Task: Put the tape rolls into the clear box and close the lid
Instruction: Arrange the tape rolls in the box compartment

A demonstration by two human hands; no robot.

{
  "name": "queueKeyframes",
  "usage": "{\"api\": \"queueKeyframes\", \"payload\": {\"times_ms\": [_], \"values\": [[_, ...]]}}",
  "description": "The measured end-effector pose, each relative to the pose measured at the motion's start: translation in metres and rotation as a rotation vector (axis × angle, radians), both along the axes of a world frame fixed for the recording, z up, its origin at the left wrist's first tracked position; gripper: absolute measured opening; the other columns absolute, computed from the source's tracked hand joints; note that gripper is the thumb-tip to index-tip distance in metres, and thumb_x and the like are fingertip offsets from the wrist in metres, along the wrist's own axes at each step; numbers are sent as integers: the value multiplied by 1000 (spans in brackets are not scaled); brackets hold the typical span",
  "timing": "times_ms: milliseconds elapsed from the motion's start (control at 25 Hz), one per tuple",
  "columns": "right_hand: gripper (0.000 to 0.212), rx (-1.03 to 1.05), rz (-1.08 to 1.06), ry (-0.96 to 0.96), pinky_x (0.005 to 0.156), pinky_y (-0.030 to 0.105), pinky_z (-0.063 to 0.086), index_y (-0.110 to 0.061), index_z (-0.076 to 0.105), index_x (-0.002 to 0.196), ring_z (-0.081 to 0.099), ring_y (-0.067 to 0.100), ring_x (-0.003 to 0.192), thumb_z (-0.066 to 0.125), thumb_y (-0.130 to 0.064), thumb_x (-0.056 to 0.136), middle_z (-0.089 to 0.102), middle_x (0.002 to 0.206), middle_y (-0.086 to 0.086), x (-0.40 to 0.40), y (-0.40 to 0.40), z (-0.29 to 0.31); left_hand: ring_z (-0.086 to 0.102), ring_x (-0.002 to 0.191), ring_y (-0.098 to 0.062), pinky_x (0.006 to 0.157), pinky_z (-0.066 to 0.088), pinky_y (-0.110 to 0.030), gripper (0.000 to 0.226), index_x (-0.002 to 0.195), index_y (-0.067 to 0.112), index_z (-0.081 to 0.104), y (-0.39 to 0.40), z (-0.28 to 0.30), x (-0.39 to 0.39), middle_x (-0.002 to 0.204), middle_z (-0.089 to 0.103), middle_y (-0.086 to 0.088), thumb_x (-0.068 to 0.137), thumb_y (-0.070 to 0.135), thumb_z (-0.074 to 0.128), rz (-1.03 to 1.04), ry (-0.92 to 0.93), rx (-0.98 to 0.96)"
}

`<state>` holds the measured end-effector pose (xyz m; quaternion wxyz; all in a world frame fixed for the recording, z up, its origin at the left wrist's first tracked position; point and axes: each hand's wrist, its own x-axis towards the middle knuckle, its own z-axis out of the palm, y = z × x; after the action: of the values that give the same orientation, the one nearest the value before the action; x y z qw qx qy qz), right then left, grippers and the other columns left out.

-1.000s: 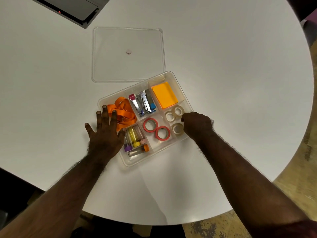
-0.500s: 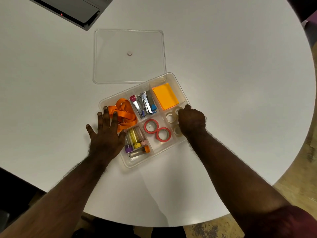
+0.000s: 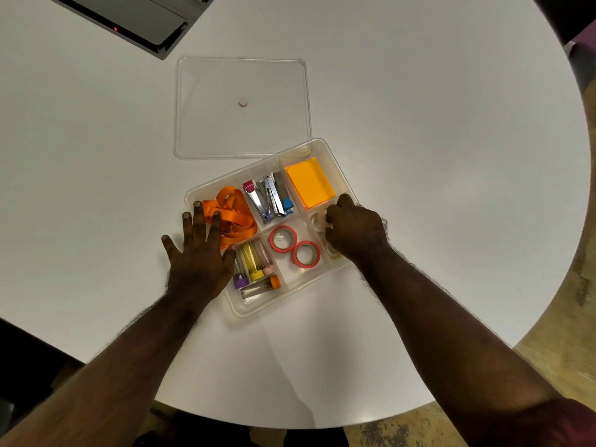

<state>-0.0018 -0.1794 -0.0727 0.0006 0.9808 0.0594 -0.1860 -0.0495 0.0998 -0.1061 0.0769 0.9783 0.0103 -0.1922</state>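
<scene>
Head view: clear box [image 3: 245, 309] sits on the white desk [image 3: 451, 156], lid [image 3: 242, 130] flat just behind the box, touching or nearly touching its back edge. Left hand [image 3: 196, 256] lies flat, its fingers spread and gripping nothing, on the box's left rim over the orange ribbon [image 3: 233, 217]. Right hand [image 3: 354, 232] is curled into the box's right compartment on the pale tape rolls [image 3: 317, 221]; whether it grips one, cannot tell. Two red tape rolls [image 3: 295, 245] lie in the middle front compartment. Likely step: seating the last rolls. Lay them flat, below the rim, so the lid shuts; keep left hand bracing the box.
</scene>
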Motion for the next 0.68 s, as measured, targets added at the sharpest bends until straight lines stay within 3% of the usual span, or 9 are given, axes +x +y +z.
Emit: {"api": "queueKeyframes", "payload": {"times_ms": [240,480,600,680], "values": [[33,6,59,17,77,41,60,-10,65,112,68,29,84,64,-32,87,61,114,12,2,7,-12,-7,149,-34,113,5,-69,78,152,22,-5,-1,4,-1,162,-13,-11,90,57,28,-7,-12,-10],[31,106,35,38,77,37,57,-14,65,114,68,28,87,68,-27,86,63,114,8,6,3,-14,-9,149,-33,113,3,-67,79,151,22,-7,-2,7,0,162,-15,-10,89,58,25,-1,9,-10],[24,188,-122,-57,77,34,52,-16,65,114,68,31,92,59,-15,90,66,113,9,7,-10,-12,-9,149,-33,113,4,-67,78,151,22,-7,-2,8,0,162,-15,-10,91,57,28,2,8,-7],[32,241,-225,27,90,35,51,-13,63,123,66,28,106,56,-11,92,67,122,10,12,-16,-16,-10,149,-33,114,4,-67,78,151,22,-7,-3,8,0,161,-16,-10,91,56,28,1,10,-11]]}}
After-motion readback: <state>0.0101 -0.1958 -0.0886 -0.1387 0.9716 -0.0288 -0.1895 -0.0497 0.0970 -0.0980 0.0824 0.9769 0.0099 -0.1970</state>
